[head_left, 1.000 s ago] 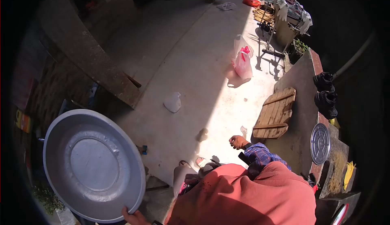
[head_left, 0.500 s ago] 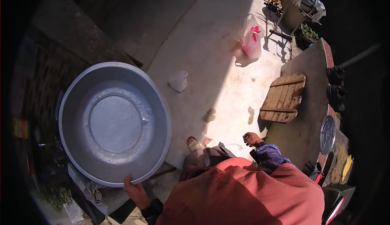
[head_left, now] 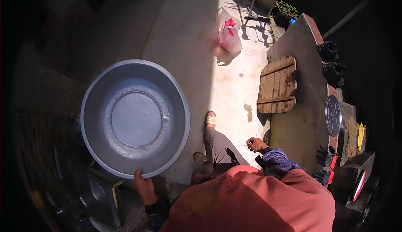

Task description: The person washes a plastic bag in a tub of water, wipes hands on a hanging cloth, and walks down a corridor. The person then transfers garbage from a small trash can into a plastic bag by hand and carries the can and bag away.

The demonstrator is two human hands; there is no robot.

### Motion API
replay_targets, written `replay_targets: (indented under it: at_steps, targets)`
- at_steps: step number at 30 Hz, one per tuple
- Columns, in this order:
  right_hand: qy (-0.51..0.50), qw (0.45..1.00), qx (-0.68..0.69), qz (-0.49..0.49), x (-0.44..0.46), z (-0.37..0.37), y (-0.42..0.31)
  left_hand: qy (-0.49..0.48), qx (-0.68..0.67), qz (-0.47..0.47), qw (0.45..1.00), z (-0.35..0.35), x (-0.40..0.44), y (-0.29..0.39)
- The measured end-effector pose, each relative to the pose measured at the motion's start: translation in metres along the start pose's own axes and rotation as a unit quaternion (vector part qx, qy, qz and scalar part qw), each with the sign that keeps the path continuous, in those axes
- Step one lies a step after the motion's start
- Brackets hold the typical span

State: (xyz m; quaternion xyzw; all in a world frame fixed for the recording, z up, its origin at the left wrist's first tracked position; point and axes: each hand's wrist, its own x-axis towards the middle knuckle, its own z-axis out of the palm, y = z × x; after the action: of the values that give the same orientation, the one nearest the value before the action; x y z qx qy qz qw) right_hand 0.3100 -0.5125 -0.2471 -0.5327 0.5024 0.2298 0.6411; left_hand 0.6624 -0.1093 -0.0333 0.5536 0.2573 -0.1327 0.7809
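A large round metal basin [head_left: 136, 119] fills the left of the view, tilted so that its bare inside faces me. My left hand [head_left: 145, 187] grips the near rim, with the thumb showing over the edge and the other fingers hidden beneath. At my right side my right hand [head_left: 256, 145] hangs in the air, fingers loosely curled, and nothing shows in it. It is nearest to the wooden board with two battens [head_left: 277, 84], which leans against a low wall, apart from the hand.
A tied plastic bag [head_left: 229, 33] sits on the sunlit concrete floor [head_left: 190, 43] ahead. The low wall [head_left: 303, 48] runs along my right, with dark shoes [head_left: 333, 74], a round metal lid [head_left: 333, 115] and gloves [head_left: 325, 158] on or beside it. A rack [head_left: 255, 6] stands farther ahead.
I have stepped forward, one foot now ahead of the other. The basin has shifted to the right in view, still in my left hand. The bag and board sit farther left in view.
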Motion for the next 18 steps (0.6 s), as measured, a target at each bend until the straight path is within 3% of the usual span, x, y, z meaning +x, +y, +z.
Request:
replay_targets:
  at_steps: [5, 9, 11, 18]
  targets:
    - [0.022, 0.998, 0.009, 0.061, 0.019, -0.031, -0.020, -0.025, 0.064, -0.017, 0.998, 0.094, 0.034, -0.004]
    - [0.081, 0.997, 0.014, -0.011, 0.044, -0.070, -0.071, -0.064, 0.137, -0.033, 0.988, 0.155, 0.071, -0.013]
    - [0.147, 0.986, 0.051, -0.053, 0.043, -0.085, -0.115, -0.054, 0.089, -0.062, 0.993, 0.185, 0.093, -0.022]
    - [0.169, 0.973, 0.070, -0.139, 0.070, -0.128, -0.227, -0.105, 0.113, -0.075, 0.985, 0.281, 0.120, -0.027]
